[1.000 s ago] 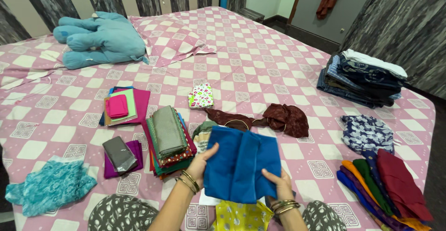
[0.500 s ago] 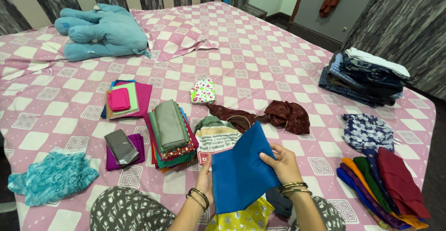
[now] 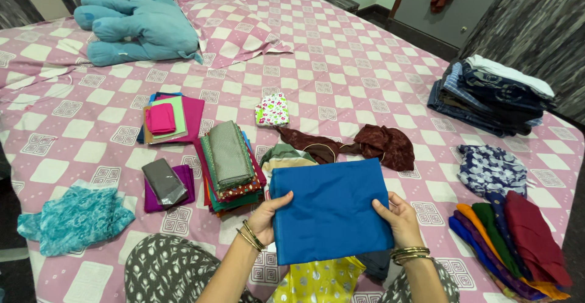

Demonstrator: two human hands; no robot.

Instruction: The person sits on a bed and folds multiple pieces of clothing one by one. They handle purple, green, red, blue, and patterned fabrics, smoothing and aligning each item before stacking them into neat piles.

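Observation:
A folded blue cloth (image 3: 332, 208) is held flat above the bed between both hands. My left hand (image 3: 267, 216) grips its left edge, thumb on top. Its right edge is gripped by my right hand (image 3: 397, 216). Both wrists wear gold bangles. Just left of the cloth stands a stack of folded fabrics (image 3: 228, 166) with a grey-green piece on top. A yellow patterned cloth (image 3: 317, 281) lies on my lap under the blue one.
The bed has a pink and white checked sheet (image 3: 341, 65). On it lie a maroon garment (image 3: 381, 144), a dark blue clothes pile (image 3: 493, 96), coloured cloths (image 3: 518, 242), a floral piece (image 3: 490, 169), a teal cloth (image 3: 76, 217), pink folded fabrics (image 3: 167, 117) and a blue plush toy (image 3: 137, 25).
The blue cloth was lifted and tilted up on edge half a second ago. Now it is held flat again, squared into a neat rectangle, with a hand on each side.

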